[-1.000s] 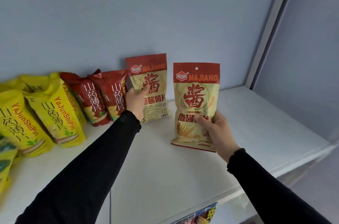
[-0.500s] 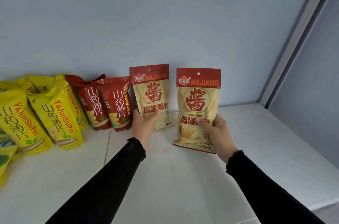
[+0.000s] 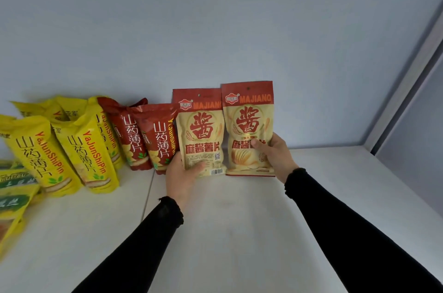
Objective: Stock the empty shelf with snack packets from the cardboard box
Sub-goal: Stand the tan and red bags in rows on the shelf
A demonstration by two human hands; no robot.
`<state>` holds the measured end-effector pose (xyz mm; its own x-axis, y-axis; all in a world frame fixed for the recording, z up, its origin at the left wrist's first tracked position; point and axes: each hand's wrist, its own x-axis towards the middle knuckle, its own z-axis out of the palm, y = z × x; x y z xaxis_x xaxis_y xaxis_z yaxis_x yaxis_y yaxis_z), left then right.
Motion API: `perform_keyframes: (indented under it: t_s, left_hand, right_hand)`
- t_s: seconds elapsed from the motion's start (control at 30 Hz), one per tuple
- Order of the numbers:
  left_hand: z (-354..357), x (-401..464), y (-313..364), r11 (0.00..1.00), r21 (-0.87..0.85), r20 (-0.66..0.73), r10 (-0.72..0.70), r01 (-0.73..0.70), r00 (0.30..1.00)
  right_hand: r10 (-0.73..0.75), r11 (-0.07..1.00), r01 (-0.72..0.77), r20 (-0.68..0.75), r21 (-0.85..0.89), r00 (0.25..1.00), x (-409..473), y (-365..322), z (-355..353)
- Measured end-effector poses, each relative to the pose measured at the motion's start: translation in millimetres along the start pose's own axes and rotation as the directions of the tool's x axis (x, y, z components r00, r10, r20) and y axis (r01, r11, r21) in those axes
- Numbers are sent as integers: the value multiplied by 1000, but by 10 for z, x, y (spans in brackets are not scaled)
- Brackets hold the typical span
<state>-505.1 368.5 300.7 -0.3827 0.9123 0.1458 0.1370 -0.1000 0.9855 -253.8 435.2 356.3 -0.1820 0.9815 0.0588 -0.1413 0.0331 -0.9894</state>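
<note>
Two beige and red MAJIANG packets stand upright side by side at the back of the white shelf [image 3: 239,232]. My left hand [image 3: 183,176] grips the lower left corner of the left MAJIANG packet [image 3: 200,129]. My right hand [image 3: 274,156] holds the right MAJIANG packet [image 3: 248,124] by its lower right side, thumb across the front. The right packet's edge slightly overlaps the left one. The cardboard box is out of view.
Two red packets [image 3: 153,136] lean against the back wall left of my left hand. Several yellow packets [image 3: 79,146] and green ones [image 3: 12,199] fill the far left. The shelf's side wall [image 3: 412,129] rises at the right, with bare shelf before it.
Both packets moved back toward the wall and closer together. The right packet now stands touching the left one. My left hand slid down to the left packet's lower corner.
</note>
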Motion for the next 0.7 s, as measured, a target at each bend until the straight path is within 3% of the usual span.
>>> perform_keyframes:
  t_s: [0.13, 0.3, 0.5, 0.6, 0.7]
  left_hand:
    - [-11, -17, -33, 998, 62, -81, 20, -15, 996]
    - [5, 21, -28, 993, 114, -80, 48, -39, 996]
    - [-7, 66, -48, 978, 199, -35, 77, -68, 996]
    - [-14, 58, -52, 974, 213, -13, 82, -77, 997]
    - [-37, 80, -92, 972, 225, 1, 72, -70, 997]
  right_hand:
    - [-17, 999, 14, -81, -31, 997, 113, 178, 109]
    - [-47, 998, 39, -144, -59, 988, 167, 279, 218]
    - [-39, 951, -48, -276, -304, 960, 165, 311, 241]
    - [11, 981, -51, -205, -189, 979, 47, 348, 185]
    - [30, 968, -45, -62, -245, 998, -49, 432, 56]
